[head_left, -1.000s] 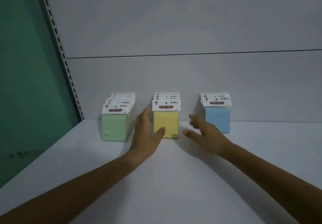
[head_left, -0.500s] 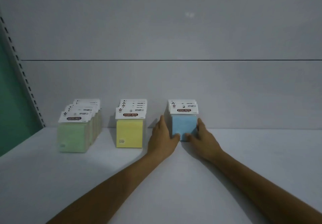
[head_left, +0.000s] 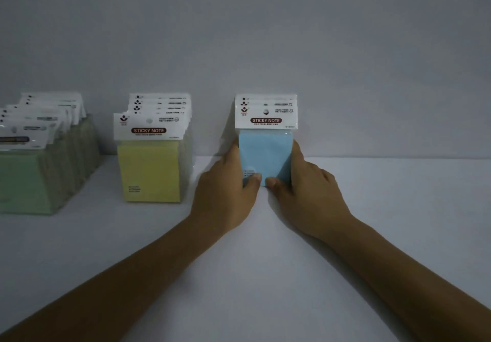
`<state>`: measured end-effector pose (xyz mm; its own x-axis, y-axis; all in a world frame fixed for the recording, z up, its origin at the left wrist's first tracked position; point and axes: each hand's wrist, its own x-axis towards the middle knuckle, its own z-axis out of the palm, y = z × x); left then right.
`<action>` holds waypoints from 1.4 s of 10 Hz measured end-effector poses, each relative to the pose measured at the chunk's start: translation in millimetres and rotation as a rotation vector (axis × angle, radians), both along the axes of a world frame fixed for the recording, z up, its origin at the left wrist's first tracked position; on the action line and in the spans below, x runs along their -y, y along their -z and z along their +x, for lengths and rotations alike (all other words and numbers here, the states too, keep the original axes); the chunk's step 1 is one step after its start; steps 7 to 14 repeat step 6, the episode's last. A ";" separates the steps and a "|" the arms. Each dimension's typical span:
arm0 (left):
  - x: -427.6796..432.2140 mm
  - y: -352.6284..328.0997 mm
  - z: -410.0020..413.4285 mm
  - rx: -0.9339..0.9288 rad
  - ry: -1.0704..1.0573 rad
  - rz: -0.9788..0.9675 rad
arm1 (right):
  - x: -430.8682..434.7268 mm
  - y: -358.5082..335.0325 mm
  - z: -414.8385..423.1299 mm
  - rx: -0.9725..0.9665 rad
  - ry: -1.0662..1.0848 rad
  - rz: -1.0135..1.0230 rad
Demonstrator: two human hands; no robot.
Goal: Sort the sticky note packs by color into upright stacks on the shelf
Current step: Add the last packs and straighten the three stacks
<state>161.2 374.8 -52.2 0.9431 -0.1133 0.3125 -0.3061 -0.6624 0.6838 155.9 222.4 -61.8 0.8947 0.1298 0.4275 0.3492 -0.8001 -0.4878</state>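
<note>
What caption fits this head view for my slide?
Both hands, left and right, clasp the blue stack upright against the shelf's back wall, beside yellow and green stacks.

"STICKY NOTE" reads on the white header card of the front yellow pack (head_left: 150, 160) and the front blue pack (head_left: 265, 150); smaller print is illegible.

stacks: 3 | blue stack (head_left: 265, 152) between hands: 3 header cards visible | yellow stack (head_left: 151, 166) left of left hand (head_left: 225, 198): 4 visible | green stack (head_left: 34, 176) far left: count unclear | hands: 2, right hand (head_left: 308, 192)
</note>
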 end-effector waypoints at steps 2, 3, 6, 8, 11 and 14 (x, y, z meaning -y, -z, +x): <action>2.2 -4.6 -7.0 0.010 -0.052 0.051 | -4.1 -4.1 -5.7 -0.032 0.031 -0.024; 3.2 -8.9 -8.9 0.002 -0.054 0.053 | -5.9 -7.7 -8.7 -0.074 0.054 -0.066; 4.9 -21.4 -38.9 0.023 -0.131 0.116 | -8.1 -27.4 -23.6 -0.242 0.123 0.169; 4.9 -21.4 -38.9 0.023 -0.131 0.116 | -8.1 -27.4 -23.6 -0.242 0.123 0.169; 4.9 -21.4 -38.9 0.023 -0.131 0.116 | -8.1 -27.4 -23.6 -0.242 0.123 0.169; 4.9 -21.4 -38.9 0.023 -0.131 0.116 | -8.1 -27.4 -23.6 -0.242 0.123 0.169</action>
